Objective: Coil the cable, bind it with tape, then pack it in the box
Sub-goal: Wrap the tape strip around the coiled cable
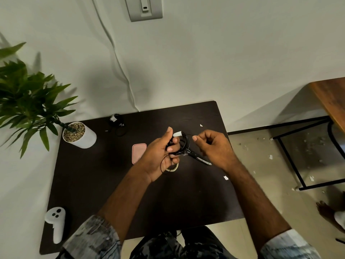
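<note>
Gripping the coiled black cable point(183, 142) above the middle of the dark surface point(93, 184), the left hand point(160, 156) curls its fingers round the loops, a white piece of tape point(177, 134) sticking up by the thumb. The right hand point(214, 146) hovers just right of the coil, fingers loosely curled, thumb and forefinger close together; whether they pinch anything I cannot tell. A pink box point(138, 152) lies left of the coil, scissors point(200, 159) beneath it.

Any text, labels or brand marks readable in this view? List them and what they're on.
None readable.
Wall plate: no legible marking.
White controller: only dark buttons, no text.
Pink box: plain.
White tape on the cable coil held by the left hand: blank.
</note>
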Tool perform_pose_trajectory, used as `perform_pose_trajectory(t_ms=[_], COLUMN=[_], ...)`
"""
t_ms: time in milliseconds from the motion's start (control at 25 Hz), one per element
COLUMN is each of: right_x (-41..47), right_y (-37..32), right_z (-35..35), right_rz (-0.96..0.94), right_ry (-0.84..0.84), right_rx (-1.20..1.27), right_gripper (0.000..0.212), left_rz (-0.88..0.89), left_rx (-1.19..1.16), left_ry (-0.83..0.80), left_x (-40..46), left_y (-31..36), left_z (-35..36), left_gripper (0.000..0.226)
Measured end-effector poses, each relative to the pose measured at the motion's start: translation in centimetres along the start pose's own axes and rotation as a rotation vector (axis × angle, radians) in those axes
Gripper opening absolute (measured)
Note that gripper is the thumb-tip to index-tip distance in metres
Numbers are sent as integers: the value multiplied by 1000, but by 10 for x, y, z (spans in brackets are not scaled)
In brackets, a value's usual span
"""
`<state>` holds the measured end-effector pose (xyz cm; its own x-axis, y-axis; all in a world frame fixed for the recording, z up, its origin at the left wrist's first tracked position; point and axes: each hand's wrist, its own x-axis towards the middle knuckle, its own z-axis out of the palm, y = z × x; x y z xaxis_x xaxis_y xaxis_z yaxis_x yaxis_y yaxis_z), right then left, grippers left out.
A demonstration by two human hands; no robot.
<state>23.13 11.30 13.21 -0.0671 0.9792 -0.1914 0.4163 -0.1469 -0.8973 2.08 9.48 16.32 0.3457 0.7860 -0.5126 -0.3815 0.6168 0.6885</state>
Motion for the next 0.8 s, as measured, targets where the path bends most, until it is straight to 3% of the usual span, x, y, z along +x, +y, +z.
perform_pose_trajectory(t_ms=[160, 320, 520, 800], right_x=[-5, -15, -27, -31], right_y=[17, 14, -20, -52], right_z=[6, 12, 17, 11], right_rz=[67, 38, -292, -527], right_ry=[-77, -163, -278, -206], right_rx=[-177, -330, -542, -586], right_gripper=[32, 25, 14, 25], left_rz=[45, 176, 298, 359], left_rx=[-190, -173, -69, 22], left_ry=[63, 241, 356, 327], left_x=[-1, 0, 5, 0], left_y=[4, 4, 4, 1], left_z=[-1, 2, 1, 5], left_gripper=[39, 27, 19, 20])
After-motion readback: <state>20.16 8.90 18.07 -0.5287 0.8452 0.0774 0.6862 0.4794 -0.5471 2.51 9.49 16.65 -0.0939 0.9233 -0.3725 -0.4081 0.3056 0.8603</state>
